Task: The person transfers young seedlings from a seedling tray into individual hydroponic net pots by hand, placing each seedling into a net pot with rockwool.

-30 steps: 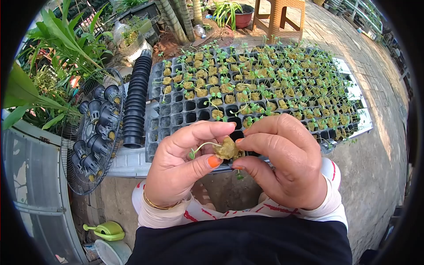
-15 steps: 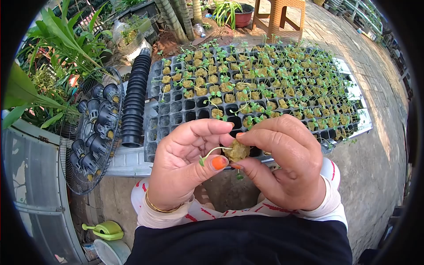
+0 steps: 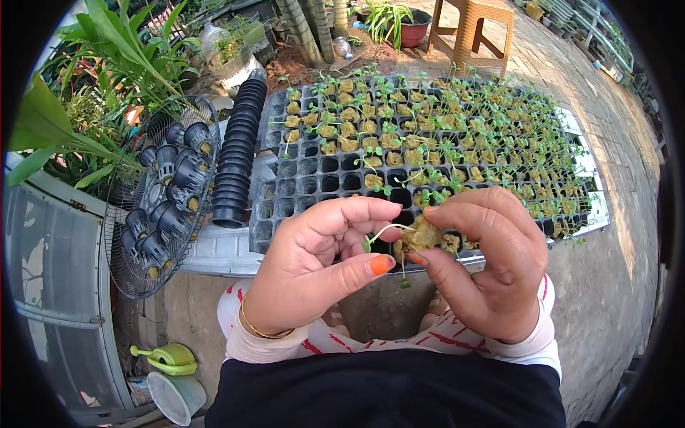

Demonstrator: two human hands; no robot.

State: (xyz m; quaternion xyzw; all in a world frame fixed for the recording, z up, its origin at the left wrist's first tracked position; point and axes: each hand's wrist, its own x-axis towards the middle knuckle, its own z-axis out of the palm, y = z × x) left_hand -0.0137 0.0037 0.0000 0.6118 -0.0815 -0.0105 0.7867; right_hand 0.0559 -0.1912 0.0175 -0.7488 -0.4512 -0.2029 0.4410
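My right hand (image 3: 492,267) pinches a yellow-brown growing plug (image 3: 422,239) between thumb and fingers. A pale stem with a small green leaf leans out of the plug to the left, and another sprout hangs below it. My left hand (image 3: 303,260) is cupped beside the plug, thumb and forefinger apart around the stem's leafy end, holding nothing. Its other fingers are curled and partly hidden. Beneath and beyond both hands lies a black seedling tray (image 3: 287,187), its left and front cells bare, the others filled with similar sprouted plugs.
Left of the tray lies a long stack of black pots (image 3: 234,153). A wire basket (image 3: 118,267) holds several black net pots (image 3: 170,217). On the floor are a green watering can (image 3: 173,359) and a pale bucket (image 3: 160,392). A brown stool (image 3: 487,32) stands behind.
The view has shifted, and surroundings appear farther right. My left thumb and fingers have drawn slightly apart from the plug, which stays in my right hand.
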